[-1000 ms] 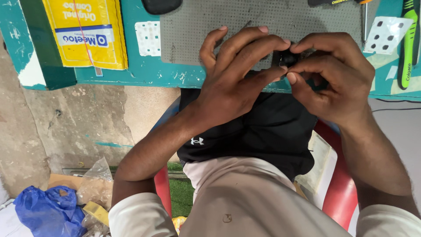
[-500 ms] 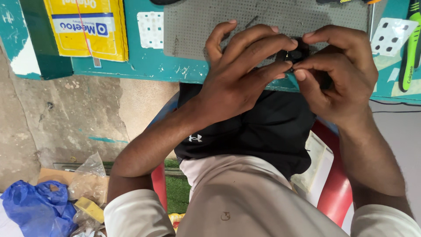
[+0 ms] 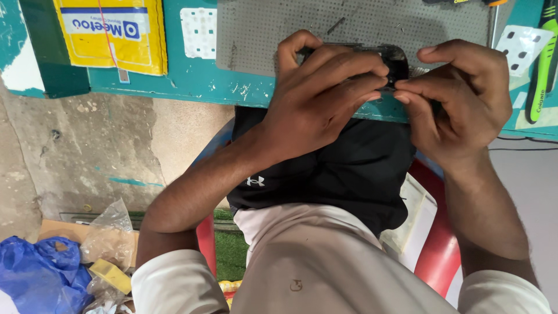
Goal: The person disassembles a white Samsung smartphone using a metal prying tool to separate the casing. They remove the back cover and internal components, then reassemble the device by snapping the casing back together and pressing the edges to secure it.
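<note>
**Both hands close on a small black device at the bench edge**

The small black device is dark, glossy and mostly hidden; only a rounded corner and a thin top edge show between the two sets of fingers, so its exact kind cannot be told. It sits pinched between the hands, just above the near edge of the teal workbench and over the grey perforated mat.

The left hand curls its fingers tight over the device from the left, the thumb hooked behind it. The right hand meets it from the right, thumb and forefinger narrowed to a pinch on the device's corner, the other fingers folded beneath.

Left of the left fingers lies a yellow cardboard box, closed, its contents unseen. Beyond the right fingers rests a green-handled tool. Far below the left hand, on the floor, a blue plastic bag sits crumpled beside clear plastic wrapping; what they contain cannot be told.
</note>
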